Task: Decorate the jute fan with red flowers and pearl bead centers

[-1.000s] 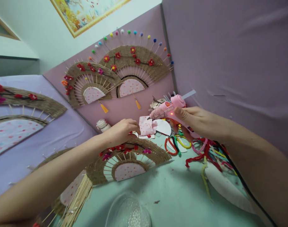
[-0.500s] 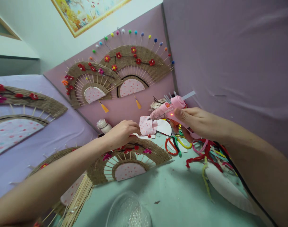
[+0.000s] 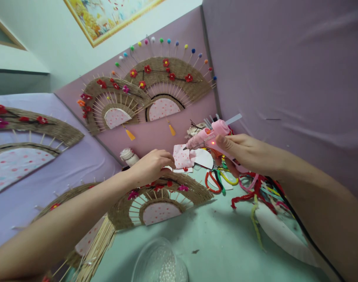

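My right hand (image 3: 237, 154) is wrapped round a pink hot glue gun (image 3: 208, 136), whose small light glows and whose nozzle points left. A clear glue stick (image 3: 234, 119) sticks out of its back. Over the top edge of a woven fan (image 3: 198, 188) hovers my left hand (image 3: 153, 166), its fingers curled together and pointing down; whatever they pinch is hidden. That fan carries red and magenta flowers and a dotted half-round base (image 3: 161, 213). Just past the left fingertips lies a piece of pink dotted cloth (image 3: 181, 156), beside a white half-round card (image 3: 204, 158).
Red-handled scissors (image 3: 213, 183) and pipe cleaners (image 3: 255, 192) lie to the right, near a white paper plate (image 3: 281, 231). A tub of beads (image 3: 159, 262) stands in front. A white bottle (image 3: 128, 156) is at the back. Finished fans (image 3: 173, 66) hang on the partition.
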`<state>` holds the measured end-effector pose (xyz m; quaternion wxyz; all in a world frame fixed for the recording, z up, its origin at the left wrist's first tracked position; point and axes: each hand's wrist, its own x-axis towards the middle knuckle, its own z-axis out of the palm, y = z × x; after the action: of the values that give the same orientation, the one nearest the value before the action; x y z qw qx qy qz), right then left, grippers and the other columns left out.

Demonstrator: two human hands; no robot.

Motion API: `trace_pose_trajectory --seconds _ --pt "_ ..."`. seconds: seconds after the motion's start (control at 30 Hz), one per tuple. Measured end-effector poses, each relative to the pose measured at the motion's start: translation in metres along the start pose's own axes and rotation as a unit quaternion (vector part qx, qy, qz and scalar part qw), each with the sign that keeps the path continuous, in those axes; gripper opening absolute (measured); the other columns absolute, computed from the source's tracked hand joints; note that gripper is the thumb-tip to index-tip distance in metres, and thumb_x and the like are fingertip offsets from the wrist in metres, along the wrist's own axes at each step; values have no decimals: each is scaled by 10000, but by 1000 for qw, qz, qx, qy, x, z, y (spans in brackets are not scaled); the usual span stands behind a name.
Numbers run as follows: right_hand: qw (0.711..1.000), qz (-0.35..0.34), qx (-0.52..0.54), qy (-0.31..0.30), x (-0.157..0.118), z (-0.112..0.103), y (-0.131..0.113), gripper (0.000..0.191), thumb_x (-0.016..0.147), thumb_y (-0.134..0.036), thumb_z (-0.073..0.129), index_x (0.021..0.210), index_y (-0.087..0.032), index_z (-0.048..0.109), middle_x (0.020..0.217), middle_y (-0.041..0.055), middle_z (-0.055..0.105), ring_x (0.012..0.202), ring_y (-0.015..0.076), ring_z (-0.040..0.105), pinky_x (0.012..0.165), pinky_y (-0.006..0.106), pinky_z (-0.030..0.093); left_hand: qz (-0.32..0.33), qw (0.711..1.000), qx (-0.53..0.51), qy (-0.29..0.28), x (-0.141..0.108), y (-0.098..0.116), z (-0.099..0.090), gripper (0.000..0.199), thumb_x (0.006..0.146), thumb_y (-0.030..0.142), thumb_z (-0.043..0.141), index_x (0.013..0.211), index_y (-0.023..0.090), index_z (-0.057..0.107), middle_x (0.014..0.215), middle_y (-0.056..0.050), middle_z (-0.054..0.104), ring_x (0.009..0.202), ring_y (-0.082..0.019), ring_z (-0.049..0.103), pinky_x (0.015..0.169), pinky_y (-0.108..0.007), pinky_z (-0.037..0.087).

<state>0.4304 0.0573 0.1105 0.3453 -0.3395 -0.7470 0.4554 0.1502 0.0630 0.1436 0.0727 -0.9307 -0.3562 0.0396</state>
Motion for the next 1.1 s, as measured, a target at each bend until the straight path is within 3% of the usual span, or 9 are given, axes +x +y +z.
trace_pose_trajectory --seconds 0.17,0.33,0.83,1.1 --pt "1000 -7 -8 -1 1 0 5 651 814 -809 337 716 -195 532 449 -7 518 372 103 429 393 243 273 7 1000 2 4 -1 -2 1 180 900 269 552 942 170 696 1004 -88 688 928 -193 617 849 -328 456" --pt "1000 -6 -7 2 1 0 5 672 789 -830 346 716 -188 528 464 -14 521 369 95 426 387 234 272 -5 1000 14 13 -5 0 -2 266 899 273 558 1127 162 639 1008 -93 676 935 -203 604 832 -337 468" --pt "1000 6 -2 11 1 2 0 708 703 -891 368 677 -198 511 467 -18 511 349 94 425 378 245 267 -8 1000 11 25 -11 6 -2 188 914 246 521 992 156 666 999 -91 653 938 -198 583 835 -324 467" --pt "1000 -3 11 9 1 2 2 676 734 -862 380 686 -203 521 433 -24 498 343 94 400 379 243 260 -21 999 8 47 -16 6 -8 236 916 276 523 1084 164 644 1027 -102 650 960 -202 584 848 -345 482"
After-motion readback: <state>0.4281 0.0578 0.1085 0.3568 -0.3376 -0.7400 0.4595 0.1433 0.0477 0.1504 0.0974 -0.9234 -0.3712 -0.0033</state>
